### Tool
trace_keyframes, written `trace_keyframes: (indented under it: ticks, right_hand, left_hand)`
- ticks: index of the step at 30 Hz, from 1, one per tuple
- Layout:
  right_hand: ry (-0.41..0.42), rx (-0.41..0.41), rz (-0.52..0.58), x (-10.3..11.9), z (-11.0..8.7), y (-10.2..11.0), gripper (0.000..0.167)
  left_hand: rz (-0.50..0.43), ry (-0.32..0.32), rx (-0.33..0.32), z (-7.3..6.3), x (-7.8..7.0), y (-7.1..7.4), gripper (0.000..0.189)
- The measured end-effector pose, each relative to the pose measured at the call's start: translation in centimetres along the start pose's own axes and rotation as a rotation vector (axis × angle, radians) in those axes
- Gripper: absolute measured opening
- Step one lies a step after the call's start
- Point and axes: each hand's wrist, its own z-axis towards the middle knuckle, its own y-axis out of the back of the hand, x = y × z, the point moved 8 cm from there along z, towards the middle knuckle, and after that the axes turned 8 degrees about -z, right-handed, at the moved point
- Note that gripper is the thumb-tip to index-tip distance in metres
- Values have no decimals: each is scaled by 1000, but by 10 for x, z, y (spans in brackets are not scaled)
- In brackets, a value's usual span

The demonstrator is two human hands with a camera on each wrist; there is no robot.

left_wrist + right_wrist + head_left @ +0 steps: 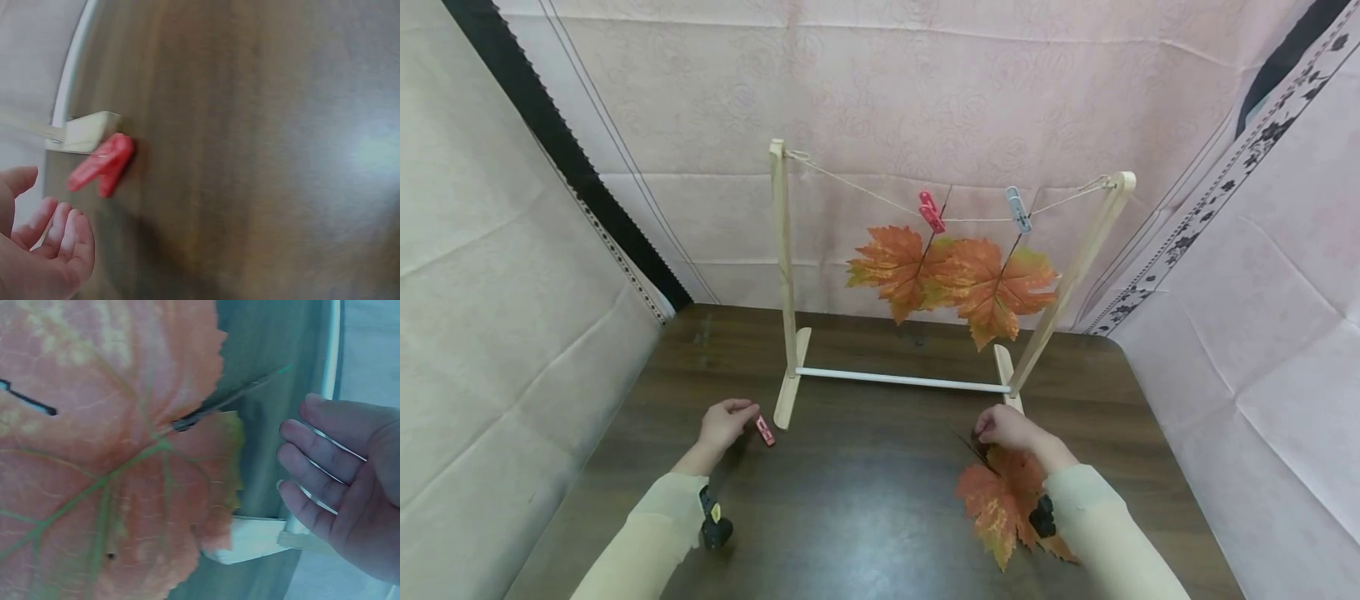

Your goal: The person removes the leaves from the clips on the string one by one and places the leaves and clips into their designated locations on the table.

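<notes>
In the head view my left hand [725, 427] is right beside a red clothespin [764, 430] on the table. The left wrist view shows the thumb and fingers [62, 234] spread apart with nothing between them, just short of the clothespin's [106, 164] handle ends. At the right, my right hand [1013, 431] hovers by the stem of an orange maple leaf [996, 504] that lies on the table, partly under the wrist. Seen from the right wrist, the loosely bent fingers [312, 456] are apart from the leaf's dark stem [231, 397].
A wooden stand with a left post [782, 258], a right post [1075, 279] and a white bottom bar [902, 380] holds a string [857, 181]. Two leaves [898, 262] hang from it by a pink clothespin [931, 212] and a blue clothespin [1018, 209]. Pale cloth [880, 100] walls surround the table.
</notes>
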Motion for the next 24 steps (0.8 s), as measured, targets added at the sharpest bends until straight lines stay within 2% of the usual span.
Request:
trace_keyframes:
  ticks: [3, 9, 13, 24]
  right_hand:
    - [12, -14, 18, 4, 1, 10, 8]
    - [52, -66, 75, 17, 3, 35, 13]
    - [20, -91, 128, 26, 0, 56, 18]
    - [11, -225, 211, 61, -10, 112, 24]
  left_hand:
    - [-19, -29, 20, -2, -18, 2, 45]
    - [-49, -135, 75, -4, -63, 4, 51]
    - [-62, -217, 102, -8, -97, 3, 51]
    - [-91, -409, 196, -31, -187, -14, 42]
